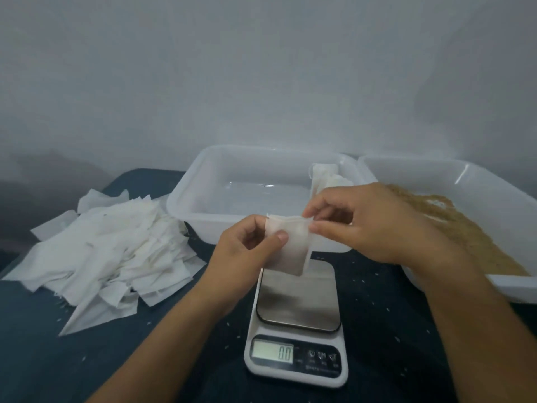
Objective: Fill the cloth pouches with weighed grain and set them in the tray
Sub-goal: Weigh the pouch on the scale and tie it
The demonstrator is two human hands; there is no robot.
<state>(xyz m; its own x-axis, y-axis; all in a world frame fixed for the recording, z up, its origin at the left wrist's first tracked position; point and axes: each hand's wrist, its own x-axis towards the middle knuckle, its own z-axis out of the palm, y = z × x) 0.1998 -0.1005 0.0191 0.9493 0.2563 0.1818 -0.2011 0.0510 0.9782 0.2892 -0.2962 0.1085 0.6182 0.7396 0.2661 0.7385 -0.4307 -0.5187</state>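
Centre of frame, above scale (297, 312): empty pouch (287, 245) pinched at mouth by left hand (247, 245) and right hand (369, 222). Tray (186, 199) behind, grain bin (465, 175) right. Risk: mouth barely parted, limp cloth collapses, grain spills onto table.

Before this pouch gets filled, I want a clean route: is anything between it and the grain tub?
Nothing visible blocks it. The pouch, pinched by the left hand and right hand, hangs above the scale; the grain tub sits just right.

Limp white pouch (289, 245) above scale (297, 321)
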